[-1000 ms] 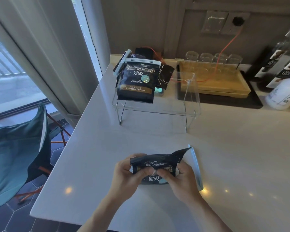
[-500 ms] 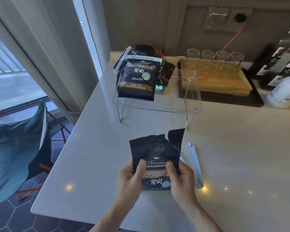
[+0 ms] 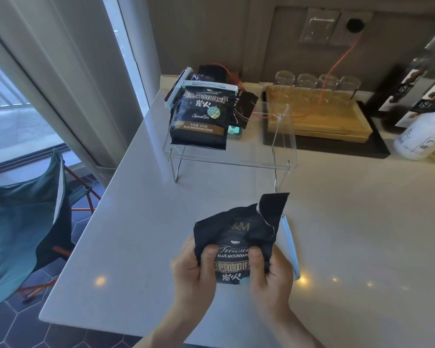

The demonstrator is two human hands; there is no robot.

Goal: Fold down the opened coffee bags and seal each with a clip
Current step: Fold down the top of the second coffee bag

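Note:
I hold a black coffee bag (image 3: 239, 234) upright over the white counter, near its front edge. My left hand (image 3: 192, 270) grips its left side and my right hand (image 3: 270, 271) grips its right side, thumbs pressed on the front. The bag's torn top stands up unfolded, with a flap sticking up at the right. A pale long clip (image 3: 290, 244) lies on the counter just right of the bag, partly hidden behind my right hand. Farther back, another black coffee bag (image 3: 199, 121) with a white clip (image 3: 209, 84) across its top rests on a clear acrylic stand (image 3: 281, 136).
More dark bags (image 3: 244, 109) lie behind the clipped one. A wooden tray (image 3: 319, 121) with several upturned glasses sits at the back. A white bottle (image 3: 422, 136) and dark bottles stand at the far right. A teal folding chair (image 3: 25, 222) is on the floor, left.
The bag's top, folded down a second ago, has come up and now stands unfolded. My hands moved lower on the bag, still gripping both sides.

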